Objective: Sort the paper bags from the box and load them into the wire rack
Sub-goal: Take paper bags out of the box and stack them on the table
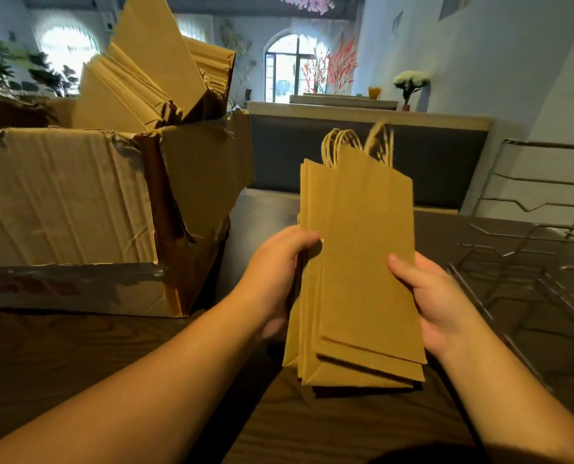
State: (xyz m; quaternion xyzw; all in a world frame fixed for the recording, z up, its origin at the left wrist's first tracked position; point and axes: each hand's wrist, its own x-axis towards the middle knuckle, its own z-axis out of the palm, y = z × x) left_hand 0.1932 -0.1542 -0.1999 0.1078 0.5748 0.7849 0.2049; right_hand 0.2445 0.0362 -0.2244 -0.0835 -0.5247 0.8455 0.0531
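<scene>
Paper bags (362,262), a flat brown stack with twisted handles pointing to 12 o'clock, are being held upright between both hands just above the dark wooden desk (78,356), at the centre of my view. I am counting at least three bags in the stack by their staggered bottom folds; the exact number I cannot tell. I am seeing the left hand (275,272) reaching in from 7 o'clock, its forearm stretched long across the desk, and it is gripping the stack's left edge, thumb on the front face and the fingers curled behind, out of sight. The right hand (433,296) is coming in from 5 o'clock and is clasping the right edge, its thumb (403,267) lying pressed on the front sheet, the other fingers hidden behind the paper.

At 9 to 10 o'clock one torn cardboard box (71,212) is standing on the desk, well apart from the hands, with more paper bags (138,82) leaning out of its top; they are too bunched for me to count. At 3 o'clock one wire rack (527,249) is sitting on the desk, near the right hand but not touching it. Beyond, at 12 o'clock, a counter (366,118) is carrying one pot of white flowers (411,83).
</scene>
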